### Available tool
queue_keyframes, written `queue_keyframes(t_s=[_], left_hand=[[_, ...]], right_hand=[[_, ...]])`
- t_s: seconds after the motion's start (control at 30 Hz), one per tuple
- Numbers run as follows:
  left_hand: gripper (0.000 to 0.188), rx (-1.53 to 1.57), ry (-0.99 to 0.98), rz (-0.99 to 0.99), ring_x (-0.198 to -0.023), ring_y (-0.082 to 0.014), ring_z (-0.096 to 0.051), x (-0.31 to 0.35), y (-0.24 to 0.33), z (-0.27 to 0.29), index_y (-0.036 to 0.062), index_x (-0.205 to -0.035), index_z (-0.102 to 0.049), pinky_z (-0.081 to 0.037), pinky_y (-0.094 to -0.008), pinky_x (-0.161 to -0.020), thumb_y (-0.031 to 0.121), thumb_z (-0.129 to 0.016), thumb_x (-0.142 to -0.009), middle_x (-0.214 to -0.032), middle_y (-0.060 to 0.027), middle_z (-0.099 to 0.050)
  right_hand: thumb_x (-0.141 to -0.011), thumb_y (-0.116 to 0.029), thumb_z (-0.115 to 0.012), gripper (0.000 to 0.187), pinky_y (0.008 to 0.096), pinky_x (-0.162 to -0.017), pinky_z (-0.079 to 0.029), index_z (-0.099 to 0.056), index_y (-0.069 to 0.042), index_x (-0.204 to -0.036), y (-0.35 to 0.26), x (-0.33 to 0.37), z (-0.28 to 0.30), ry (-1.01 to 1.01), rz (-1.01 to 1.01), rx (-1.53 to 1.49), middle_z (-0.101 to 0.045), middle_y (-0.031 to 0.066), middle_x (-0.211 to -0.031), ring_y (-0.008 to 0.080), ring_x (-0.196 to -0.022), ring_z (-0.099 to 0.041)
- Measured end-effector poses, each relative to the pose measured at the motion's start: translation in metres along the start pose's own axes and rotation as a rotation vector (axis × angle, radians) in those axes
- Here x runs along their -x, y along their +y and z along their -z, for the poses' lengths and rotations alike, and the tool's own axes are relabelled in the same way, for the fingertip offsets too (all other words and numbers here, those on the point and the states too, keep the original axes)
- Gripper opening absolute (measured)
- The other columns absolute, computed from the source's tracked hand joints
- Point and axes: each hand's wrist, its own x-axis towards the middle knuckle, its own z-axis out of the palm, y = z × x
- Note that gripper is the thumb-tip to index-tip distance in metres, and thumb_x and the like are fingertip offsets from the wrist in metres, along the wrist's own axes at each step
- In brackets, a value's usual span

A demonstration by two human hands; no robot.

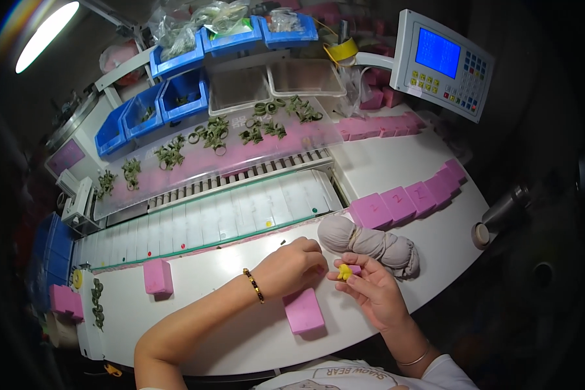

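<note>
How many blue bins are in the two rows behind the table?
6. Top row: upper-left bin, upper-middle bin, upper-right bin. Row below: lower-left bin, lower-middle bin, lower-right bin beside a clear tray. Others may be hidden behind these.

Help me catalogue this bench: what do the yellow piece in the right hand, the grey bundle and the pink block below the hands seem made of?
Yellow piece: perhaps wax or plastic, opaque, but too small to tell.
Grey bundle: probably cloth, matt, with soft gathered folds.
Pink block: possibly rubber, matt, evenly coloured, crisp-edged.
</note>
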Motion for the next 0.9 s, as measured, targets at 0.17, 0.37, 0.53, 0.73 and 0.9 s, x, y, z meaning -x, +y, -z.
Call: queue_keyframes(t_s=[0.17,0.37,0.53,0.73,0.9], left_hand=[[0.021,0.162,0.242,0.087,-0.092,-0.0217,-0.063,0.014,0.01,0.008,0.005,-0.104,-0.068,-0.053,-0.0313,-0.077,0.002,-0.072,-0.083,-0.103,-0.009,-0.064],[0.026,1.056,0.612,0.361,-0.1,-0.0152,-0.064,0.046,0.042,0.017,-0.0005,-0.12,-0.059,-0.055,-0.0304,-0.086,0.004,-0.065,-0.095,-0.113,-0.0096,-0.065],[0.026,1.456,0.661,0.477,-0.098,-0.0224,-0.068,0.069,0.055,0.008,-0.0004,-0.118,-0.061,-0.057,-0.0358,-0.09,0.009,-0.067,-0.094,-0.108,-0.0142,-0.068],[0.022,1.514,0.597,0.517,-0.098,-0.0212,-0.068,0.074,0.051,-0.006,-0.0018,-0.116,-0.062,-0.058,-0.0353,-0.087,0.008,-0.065,-0.097,-0.109,-0.015,-0.068],[0.017,1.458,0.595,0.407,-0.09,-0.0198,-0.069,0.079,0.049,-0.013,-0.0028,-0.108,-0.062,-0.058,-0.0322,-0.082,0.005,-0.068,-0.094,-0.104,-0.0142,-0.069]], right_hand=[[-0.094,0.004,-0.056,0.036,0.0297,-0.092,-0.053,-0.052,0.002,-0.13,-0.003,0.002,0.001,-0.001,0.021,0.075,-0.063,0.0148,-0.127,0.0171,-0.108,-0.063],[-0.092,0.006,-0.059,0.03,0.0282,-0.093,-0.051,-0.058,0.002,-0.121,0.003,-0.001,-0.014,-0.06,0.06,0.094,-0.064,0.0148,-0.126,0.0134,-0.108,-0.06],[-0.09,0.011,-0.06,0.03,0.0268,-0.096,-0.05,-0.059,0.003,-0.118,0.012,-0.002,-0.03,-0.114,0.184,0.164,-0.061,0.0144,-0.128,0.0134,-0.107,-0.06],[-0.089,0.013,-0.061,0.027,0.0279,-0.095,-0.053,-0.063,0.001,-0.113,0.018,-0.002,-0.036,-0.182,0.394,0.383,-0.057,0.0104,-0.118,0.0156,-0.109,-0.059],[-0.088,0.011,-0.064,0.023,0.0267,-0.091,-0.056,-0.065,0.002,-0.109,0.017,0.001,-0.05,-0.165,0.466,0.532,-0.056,0.0092,-0.112,0.0151,-0.105,-0.061]])
